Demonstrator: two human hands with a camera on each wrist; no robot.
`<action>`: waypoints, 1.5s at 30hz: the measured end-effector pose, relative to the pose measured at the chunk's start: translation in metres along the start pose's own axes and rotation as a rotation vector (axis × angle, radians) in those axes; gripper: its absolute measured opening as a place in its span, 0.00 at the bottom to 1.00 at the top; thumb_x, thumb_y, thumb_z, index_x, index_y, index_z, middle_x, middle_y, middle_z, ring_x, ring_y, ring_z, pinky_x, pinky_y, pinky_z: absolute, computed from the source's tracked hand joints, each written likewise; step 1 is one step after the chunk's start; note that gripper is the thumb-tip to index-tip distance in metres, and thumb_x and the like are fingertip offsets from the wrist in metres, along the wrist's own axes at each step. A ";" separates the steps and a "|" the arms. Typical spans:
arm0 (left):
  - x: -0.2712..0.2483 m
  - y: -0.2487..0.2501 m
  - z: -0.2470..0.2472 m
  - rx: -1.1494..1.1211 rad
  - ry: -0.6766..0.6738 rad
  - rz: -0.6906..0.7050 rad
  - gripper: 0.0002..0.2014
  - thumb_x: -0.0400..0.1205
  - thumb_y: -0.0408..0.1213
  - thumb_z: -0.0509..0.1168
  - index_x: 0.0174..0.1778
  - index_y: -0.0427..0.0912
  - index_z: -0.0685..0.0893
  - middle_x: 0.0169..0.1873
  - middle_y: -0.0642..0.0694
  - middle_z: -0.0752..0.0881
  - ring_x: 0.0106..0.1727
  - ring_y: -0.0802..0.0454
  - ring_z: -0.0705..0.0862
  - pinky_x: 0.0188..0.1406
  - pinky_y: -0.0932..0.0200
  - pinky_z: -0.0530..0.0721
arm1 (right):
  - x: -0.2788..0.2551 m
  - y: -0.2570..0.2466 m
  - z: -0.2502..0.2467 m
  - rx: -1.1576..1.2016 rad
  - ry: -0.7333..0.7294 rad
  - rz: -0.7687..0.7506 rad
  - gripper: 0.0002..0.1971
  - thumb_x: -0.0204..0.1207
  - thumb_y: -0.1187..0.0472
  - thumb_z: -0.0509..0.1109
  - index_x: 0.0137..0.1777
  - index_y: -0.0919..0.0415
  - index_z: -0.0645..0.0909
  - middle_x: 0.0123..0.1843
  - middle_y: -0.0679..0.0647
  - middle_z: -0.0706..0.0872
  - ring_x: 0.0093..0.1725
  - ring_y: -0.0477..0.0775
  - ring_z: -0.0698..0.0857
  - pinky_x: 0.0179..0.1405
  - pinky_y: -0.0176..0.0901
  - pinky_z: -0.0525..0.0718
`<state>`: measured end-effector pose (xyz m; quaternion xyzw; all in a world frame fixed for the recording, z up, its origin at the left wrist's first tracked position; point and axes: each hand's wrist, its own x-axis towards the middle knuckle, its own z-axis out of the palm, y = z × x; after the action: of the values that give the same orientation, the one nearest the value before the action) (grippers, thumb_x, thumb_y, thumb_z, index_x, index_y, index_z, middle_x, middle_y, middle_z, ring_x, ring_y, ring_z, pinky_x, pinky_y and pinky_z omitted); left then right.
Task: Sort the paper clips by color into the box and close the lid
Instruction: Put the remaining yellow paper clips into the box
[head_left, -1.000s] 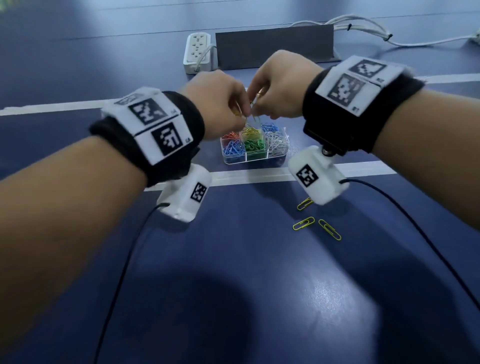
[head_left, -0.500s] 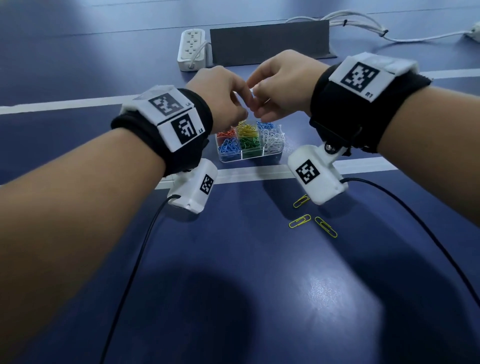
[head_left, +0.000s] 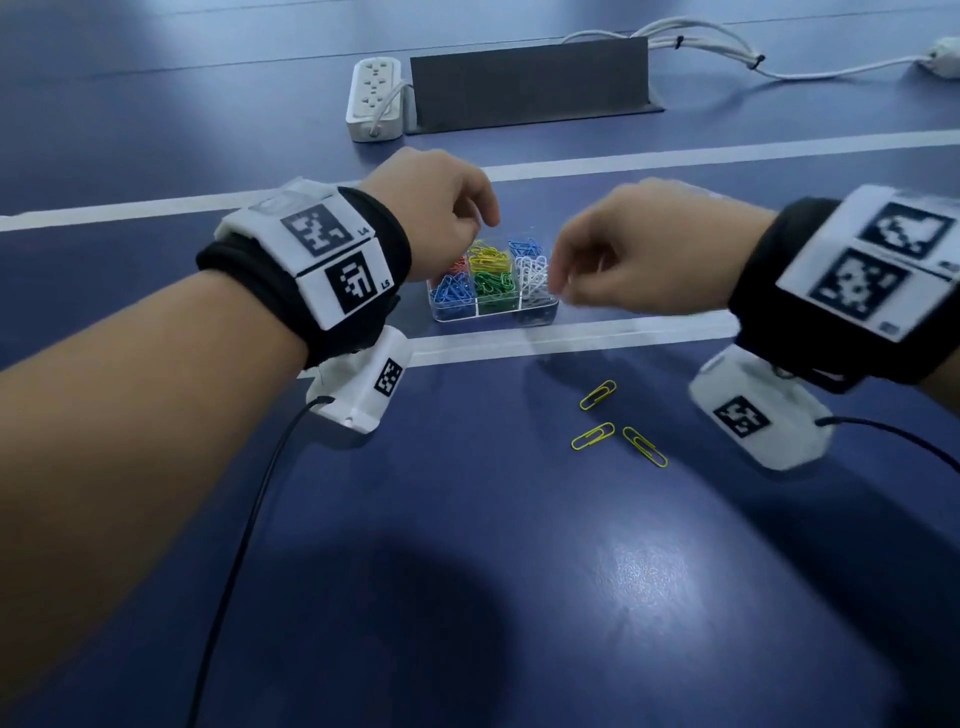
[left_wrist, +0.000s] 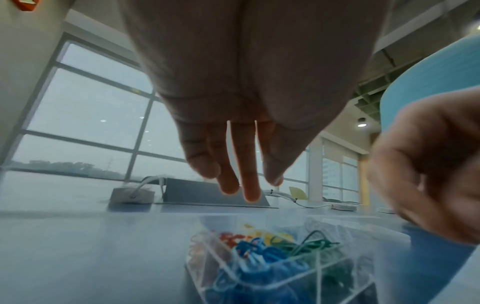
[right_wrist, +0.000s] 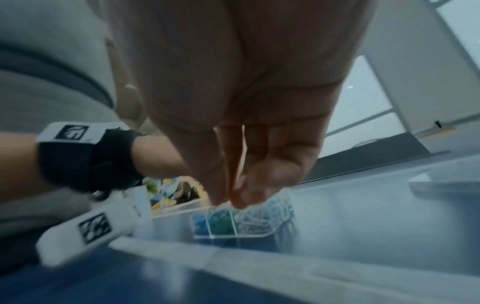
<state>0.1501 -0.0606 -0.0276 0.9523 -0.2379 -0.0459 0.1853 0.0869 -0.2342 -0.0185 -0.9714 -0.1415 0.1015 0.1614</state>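
Observation:
The clear box (head_left: 493, 313) sits open on the blue table, its compartments filled with red, yellow, blue, green and white clips. Three yellow paper clips (head_left: 593, 435) lie loose on the table in front of it, to the right. My left hand (head_left: 480, 223) hovers over the box's back left; its fingers (left_wrist: 249, 185) hang relaxed and hold nothing above the box (left_wrist: 259, 277). My right hand (head_left: 557, 283) is blurred at the box's right edge, over the white clips. Its thumb and fingertips (right_wrist: 221, 197) meet just above the box (right_wrist: 233, 233), with nothing visible between them.
A white power strip (head_left: 375, 98) and a grey stand (head_left: 530, 85) sit at the back, with white cables (head_left: 727, 49) to the right. White tape lines (head_left: 675, 156) cross the table. Black cords (head_left: 249, 519) trail from both wrist cameras.
Both hands were pinched together above the box. They have parted; the right hand has swung right and down, and the left hand stays over the box with relaxed fingers.

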 end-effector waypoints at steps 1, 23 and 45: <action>-0.002 0.003 -0.001 0.008 0.019 0.032 0.12 0.78 0.33 0.59 0.49 0.48 0.86 0.43 0.48 0.90 0.43 0.50 0.85 0.46 0.63 0.77 | -0.009 0.000 0.002 -0.051 -0.072 -0.037 0.06 0.70 0.58 0.70 0.44 0.49 0.87 0.33 0.46 0.87 0.32 0.41 0.81 0.36 0.33 0.76; -0.062 0.084 0.042 0.337 -0.414 0.359 0.06 0.77 0.43 0.63 0.42 0.46 0.83 0.27 0.48 0.74 0.38 0.47 0.72 0.39 0.59 0.72 | -0.078 0.008 0.029 -0.091 -0.144 0.043 0.10 0.70 0.62 0.60 0.44 0.45 0.78 0.37 0.48 0.82 0.39 0.52 0.74 0.46 0.45 0.79; 0.008 0.002 0.002 0.176 -0.008 -0.004 0.09 0.77 0.33 0.63 0.46 0.45 0.89 0.47 0.45 0.89 0.45 0.48 0.81 0.47 0.56 0.78 | -0.015 -0.022 0.006 -0.102 -0.055 0.102 0.09 0.67 0.61 0.67 0.41 0.46 0.87 0.25 0.42 0.77 0.29 0.43 0.74 0.40 0.38 0.76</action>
<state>0.1563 -0.0663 -0.0284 0.9652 -0.2399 -0.0290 0.0997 0.0665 -0.2173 -0.0148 -0.9812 -0.1012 0.1290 0.1022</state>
